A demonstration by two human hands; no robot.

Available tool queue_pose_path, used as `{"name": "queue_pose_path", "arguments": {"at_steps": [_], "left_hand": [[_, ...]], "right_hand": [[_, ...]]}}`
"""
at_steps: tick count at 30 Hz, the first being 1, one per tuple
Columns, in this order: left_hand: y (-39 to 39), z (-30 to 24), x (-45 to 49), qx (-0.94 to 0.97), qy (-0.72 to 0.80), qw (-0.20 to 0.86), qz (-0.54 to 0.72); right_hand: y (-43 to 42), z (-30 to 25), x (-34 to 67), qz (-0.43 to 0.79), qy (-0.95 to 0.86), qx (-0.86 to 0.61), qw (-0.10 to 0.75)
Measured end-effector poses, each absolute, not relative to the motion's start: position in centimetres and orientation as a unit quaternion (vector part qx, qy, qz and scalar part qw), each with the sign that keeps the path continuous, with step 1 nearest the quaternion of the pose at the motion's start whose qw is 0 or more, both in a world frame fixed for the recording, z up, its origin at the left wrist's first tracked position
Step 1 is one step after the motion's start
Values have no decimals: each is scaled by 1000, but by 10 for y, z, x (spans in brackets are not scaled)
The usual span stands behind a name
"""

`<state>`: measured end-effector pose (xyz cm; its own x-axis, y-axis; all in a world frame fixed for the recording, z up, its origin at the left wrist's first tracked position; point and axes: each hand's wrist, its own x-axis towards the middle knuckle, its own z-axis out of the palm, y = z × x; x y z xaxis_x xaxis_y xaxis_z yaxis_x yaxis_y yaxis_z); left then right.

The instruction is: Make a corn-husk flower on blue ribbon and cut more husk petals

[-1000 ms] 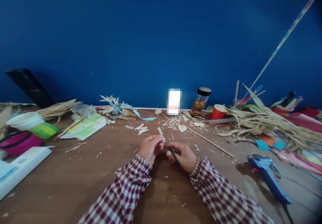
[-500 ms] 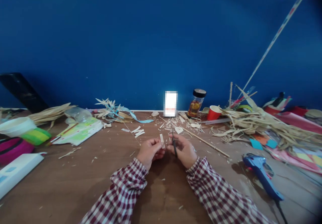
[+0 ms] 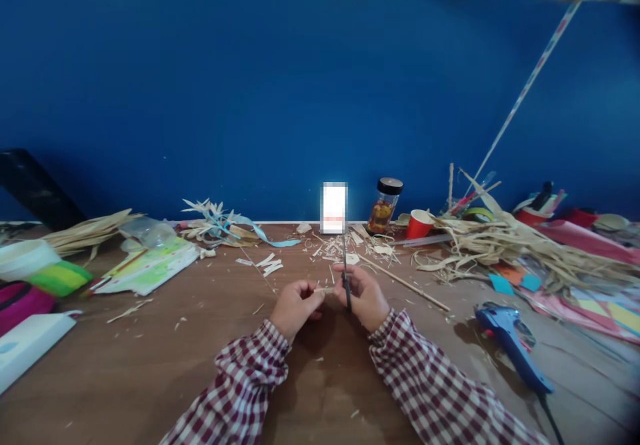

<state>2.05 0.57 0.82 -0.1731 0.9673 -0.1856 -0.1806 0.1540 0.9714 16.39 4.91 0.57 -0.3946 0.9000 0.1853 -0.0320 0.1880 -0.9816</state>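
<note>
My left hand (image 3: 294, 308) pinches a small pale strip (image 3: 326, 290) between thumb and fingers. The strip points right, and its far end comes up to the fingers of my right hand (image 3: 370, 299); whether those fingers touch it I cannot tell. In my right hand is a pair of scissors (image 3: 346, 286) with dark handles, its blades pointing away from me. Both hands are just above the table (image 3: 200, 365). Beyond them lie a heap of thin pale shavings (image 3: 330, 247) and, to the left, several short cut white strips (image 3: 270, 263).
At right are a blue glue gun (image 3: 513, 345), a thin stick (image 3: 405, 283), a tangle of dried husk strips (image 3: 480, 241) and a red paper cup (image 3: 419, 223). A black-lidded jar (image 3: 384, 206) stands near the blue wall (image 3: 200, 85). A white power strip (image 3: 33, 348) lies left.
The strip in my left hand has swung from standing upright to lying nearly level, pointing at my right hand. The whole view has shifted a little, so things appear further left.
</note>
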Motion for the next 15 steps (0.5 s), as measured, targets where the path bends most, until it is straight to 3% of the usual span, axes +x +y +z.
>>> {"name": "queue_pose_path", "arguments": {"at_steps": [7,15], "left_hand": [[6,14,20,277,495,557,607],[7,10,20,271,506,551,605]], "right_hand": [[42,10,160,588,-630,-322,391],[43,8,159,640,-573,-318,400]]}}
